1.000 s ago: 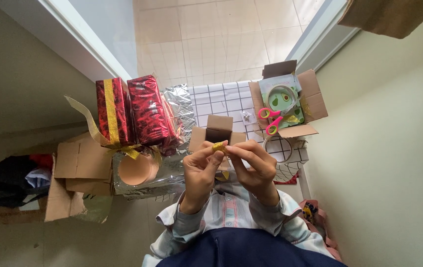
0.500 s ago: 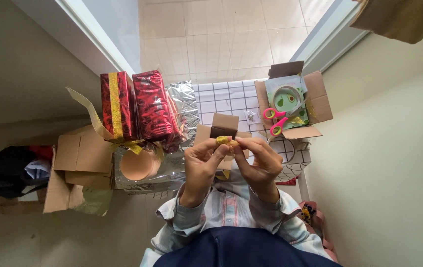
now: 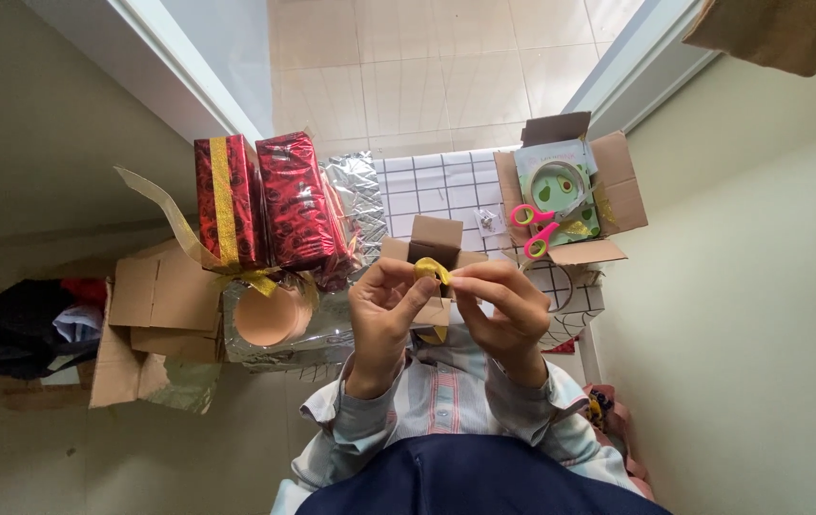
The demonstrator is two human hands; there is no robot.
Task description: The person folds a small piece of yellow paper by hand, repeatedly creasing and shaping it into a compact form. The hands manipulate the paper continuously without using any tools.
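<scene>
Our hands have barely shifted; left hand point(image 3: 384, 305) and right hand point(image 3: 503, 310) pinch the yellow ribbon point(image 3: 430, 272) taut above the small brown box point(image 3: 435, 250), fingers clenched for shaping.

From my remote view, the small open brown cardboard box point(image 3: 435, 246) is largely covered by both hands, so I cannot see its lower half or contents. The strip of yellow ribbon point(image 3: 430, 271) disappears between the fingertips; its length cannot be judged. The left hand point(image 3: 384, 305) and right hand point(image 3: 503, 310) hide their own palms. A small shiny object point(image 3: 488, 221) on the white grid-patterned sheet point(image 3: 437, 186) is too small to identify. The brown cardboard piece point(image 3: 785, 33) at top right is cut off by the frame edge. The dark bundle of cloth point(image 3: 12, 329) at far left is likewise cropped.
</scene>
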